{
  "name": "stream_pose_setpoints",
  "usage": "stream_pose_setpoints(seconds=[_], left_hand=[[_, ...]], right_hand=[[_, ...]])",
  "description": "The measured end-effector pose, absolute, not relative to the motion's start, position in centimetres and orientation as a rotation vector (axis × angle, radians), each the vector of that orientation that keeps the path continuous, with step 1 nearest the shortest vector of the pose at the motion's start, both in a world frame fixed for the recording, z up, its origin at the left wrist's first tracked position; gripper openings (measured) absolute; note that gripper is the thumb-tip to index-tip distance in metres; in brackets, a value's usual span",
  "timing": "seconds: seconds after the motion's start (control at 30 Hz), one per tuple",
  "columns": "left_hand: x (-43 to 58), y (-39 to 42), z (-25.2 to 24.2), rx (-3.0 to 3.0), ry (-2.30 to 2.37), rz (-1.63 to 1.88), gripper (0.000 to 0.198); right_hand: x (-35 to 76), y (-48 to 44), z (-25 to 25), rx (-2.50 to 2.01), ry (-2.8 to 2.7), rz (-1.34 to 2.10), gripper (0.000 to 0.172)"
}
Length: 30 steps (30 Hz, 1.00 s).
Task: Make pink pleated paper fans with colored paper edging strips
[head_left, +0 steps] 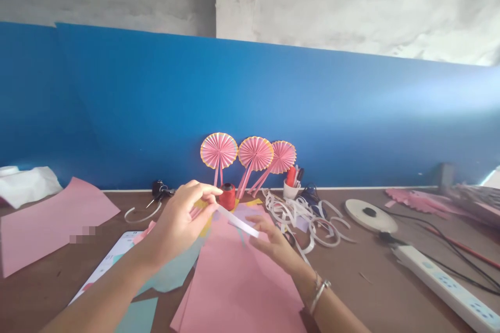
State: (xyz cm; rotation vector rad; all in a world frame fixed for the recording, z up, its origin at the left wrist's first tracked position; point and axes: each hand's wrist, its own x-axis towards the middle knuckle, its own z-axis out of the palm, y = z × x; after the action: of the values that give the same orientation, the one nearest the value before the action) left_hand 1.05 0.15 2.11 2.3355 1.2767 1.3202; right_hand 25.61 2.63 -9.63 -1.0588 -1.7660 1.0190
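Observation:
A narrow white strip (238,222) stretches between my hands above a stack of pink paper sheets (238,281). My left hand (187,216) pinches its upper left end between thumb and fingers. At the lower right end, the thumb and fingertips of my right hand (273,242) close around the strip. Just behind my left fingertips stands a red spool of thread (227,196). Light blue paper (174,270) lies partly under the left wrist, beside a white phone-like panel (107,263).
Three pleated pink paper fans (219,151) lean against the blue partition (128,99). Tangled white strips (287,208) lie by a white cup of pens (291,190). Rightward are a round kettle base (361,216) and a power strip (445,286). A pink sheet (50,223) lies left.

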Motion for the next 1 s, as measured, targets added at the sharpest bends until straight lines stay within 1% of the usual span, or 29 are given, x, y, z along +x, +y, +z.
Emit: stream_pose_setpoints(seconds=[0.1,0.2,0.3,0.4,0.53,0.7,0.87,0.9,0.93,1.0], left_hand=[[0.1,1.0,0.9,2.192,1.412,1.347,0.017],[-0.6,1.8,-1.7,1.95,1.5,1.251,0.016],[-0.6,2.1,-5.4,1.674,1.487,1.116,0.014],[-0.3,2.2,-9.3,1.466,1.495,1.073,0.02],[-0.1,2.2,-13.0,1.445,1.524,1.065,0.019],[0.1,2.0,-13.9,1.601,1.593,1.015,0.014],[0.2,1.7,-13.6,1.671,1.659,0.929,0.016],[0.2,1.6,-13.5,1.681,1.667,0.916,0.017],[0.2,1.6,-13.5,1.685,1.674,0.907,0.017],[0.1,1.5,-13.5,1.678,1.682,0.896,0.017]], right_hand=[[27.4,3.3,-9.1,-1.099,-1.754,1.217,0.025],[29.5,3.7,-8.6,-1.166,-1.726,1.373,0.026],[30.5,3.6,-8.1,-1.259,-1.778,1.387,0.024],[30.2,3.2,-8.0,-1.454,-1.86,1.375,0.016],[29.2,3.0,-8.6,-1.711,-1.909,1.22,0.007],[28.7,3.0,-9.2,-1.801,-2.023,1.091,0.017],[28.7,3.0,-10.2,-1.926,-2.0,1.056,0.012],[28.7,3.0,-10.6,-1.943,-1.996,1.046,0.012],[28.8,2.9,-10.9,-1.945,-1.994,1.037,0.018],[28.9,2.9,-11.4,-1.934,-1.993,1.026,0.04]])
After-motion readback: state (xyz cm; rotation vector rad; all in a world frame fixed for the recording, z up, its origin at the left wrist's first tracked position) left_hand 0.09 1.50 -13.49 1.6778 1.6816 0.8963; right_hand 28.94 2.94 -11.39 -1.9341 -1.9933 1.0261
